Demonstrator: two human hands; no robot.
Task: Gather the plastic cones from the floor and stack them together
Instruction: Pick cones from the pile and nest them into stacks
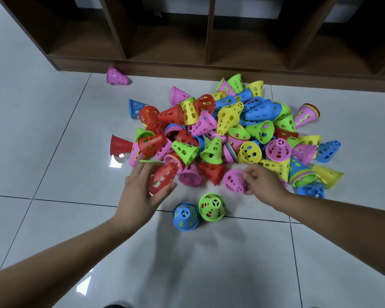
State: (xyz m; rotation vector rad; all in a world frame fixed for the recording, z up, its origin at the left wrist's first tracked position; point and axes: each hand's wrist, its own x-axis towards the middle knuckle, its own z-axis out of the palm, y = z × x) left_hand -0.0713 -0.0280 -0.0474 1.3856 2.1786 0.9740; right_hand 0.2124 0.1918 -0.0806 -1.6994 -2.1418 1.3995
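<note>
Left hand (140,192): fingers and thumb curl round a red cone (162,177) at the pile's near edge.
Right hand (262,182): fingertips pinch a pink cone (233,181) by its rim.
Pile (227,130): many-coloured cones heaped on the tiled floor (209,263), near a wooden shelf (209,70).
Standing apart: 2 cones, a blue cone (185,216) and a green cone (212,206), side by side between the arms.

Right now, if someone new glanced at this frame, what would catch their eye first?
The heap of bright plastic cones on the pale tiled floor, in front of the dark wooden shelf, dominates. At its near edge the left hand grips a red cone and the right hand pinches a pink cone. Nearer still, a blue cone and a green cone stand upright side by side.
</note>
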